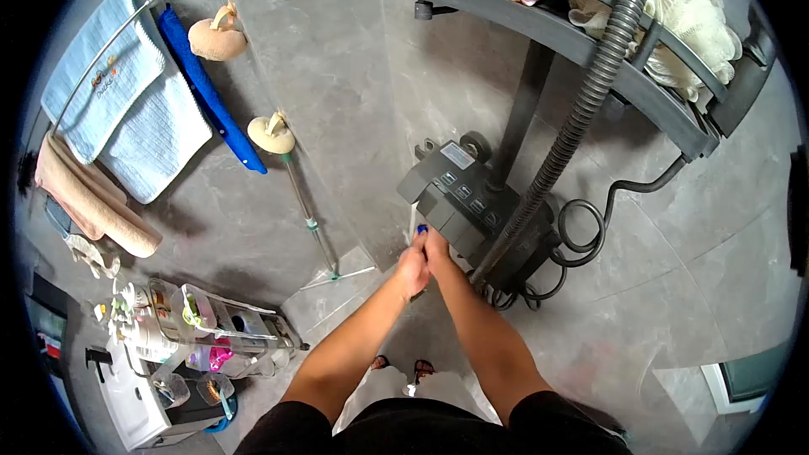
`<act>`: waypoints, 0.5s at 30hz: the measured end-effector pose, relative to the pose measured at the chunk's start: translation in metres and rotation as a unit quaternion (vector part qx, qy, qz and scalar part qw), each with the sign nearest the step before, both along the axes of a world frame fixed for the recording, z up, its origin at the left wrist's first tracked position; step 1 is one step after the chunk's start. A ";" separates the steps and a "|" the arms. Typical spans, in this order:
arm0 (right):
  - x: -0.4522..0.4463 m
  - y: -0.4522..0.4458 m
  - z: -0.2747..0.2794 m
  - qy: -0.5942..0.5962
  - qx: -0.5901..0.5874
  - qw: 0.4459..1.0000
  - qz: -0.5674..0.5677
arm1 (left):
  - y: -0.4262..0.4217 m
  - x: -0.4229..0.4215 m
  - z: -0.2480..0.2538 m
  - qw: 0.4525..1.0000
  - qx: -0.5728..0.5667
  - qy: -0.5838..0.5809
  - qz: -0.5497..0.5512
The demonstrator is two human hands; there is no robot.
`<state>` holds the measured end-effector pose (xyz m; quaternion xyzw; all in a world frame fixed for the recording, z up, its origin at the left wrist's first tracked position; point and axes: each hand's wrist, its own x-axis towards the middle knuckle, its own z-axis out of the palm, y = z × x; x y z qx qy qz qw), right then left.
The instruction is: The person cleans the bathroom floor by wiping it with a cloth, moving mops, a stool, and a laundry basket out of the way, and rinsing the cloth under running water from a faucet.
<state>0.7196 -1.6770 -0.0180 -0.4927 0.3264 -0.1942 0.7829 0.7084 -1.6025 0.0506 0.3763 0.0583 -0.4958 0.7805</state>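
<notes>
My left hand (413, 271) and my right hand (436, 248) are close together in front of me, fingers closed. A small blue piece (422, 228) shows at the top of the fingers. It looks like part of something slim held by both hands, but most of it is hidden and its kind is unclear. Right beside my hands stands a dark grey wheeled machine (459, 190) with pictograms on its top. A ribbed hose (581, 101) and an upright pole (524, 109) rise from it. Whether my hands touch the machine cannot be told.
A curved rack (506, 13) holding mesh bath puffs (683, 17) overhangs at upper right. A coiled black cord (581, 232) hangs beside the machine. Blue towels (126, 93) and a mop-like pole (299, 194) are along the left wall. A bottle-filled cart (227, 329) and sink (126, 396) stand lower left.
</notes>
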 end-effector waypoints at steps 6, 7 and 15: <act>-0.019 0.073 0.054 0.002 -0.161 0.987 -0.007 | 0.012 0.060 -0.023 0.982 0.074 -0.158 0.075; -0.004 0.042 0.004 -0.003 -0.111 0.993 0.050 | 0.013 0.050 -0.025 0.985 0.058 -0.156 0.051; -0.012 0.064 0.019 -0.037 -0.188 0.981 0.017 | 0.030 0.034 0.011 0.997 -0.012 -0.024 0.066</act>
